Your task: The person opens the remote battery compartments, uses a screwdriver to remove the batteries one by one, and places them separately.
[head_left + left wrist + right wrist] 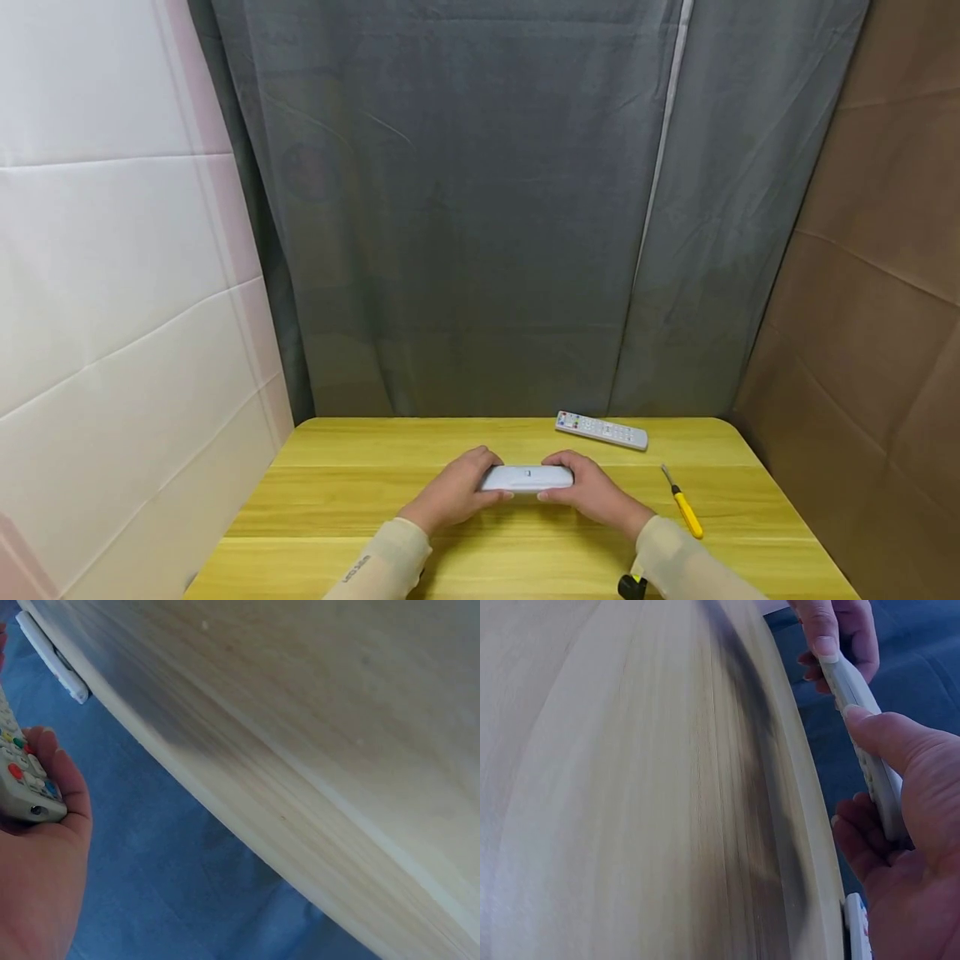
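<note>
Both hands grip one white remote (527,477) above the surface (360,500): left hand (457,492) curled on its left end, right hand (592,493) on its right end. Buttons face away, cover seems on yet. 2nd remote (602,431) and yellow screwdriver (684,505) lie untouched at right. Black item (632,586) by right sleeve is cut off, unclear.
</note>
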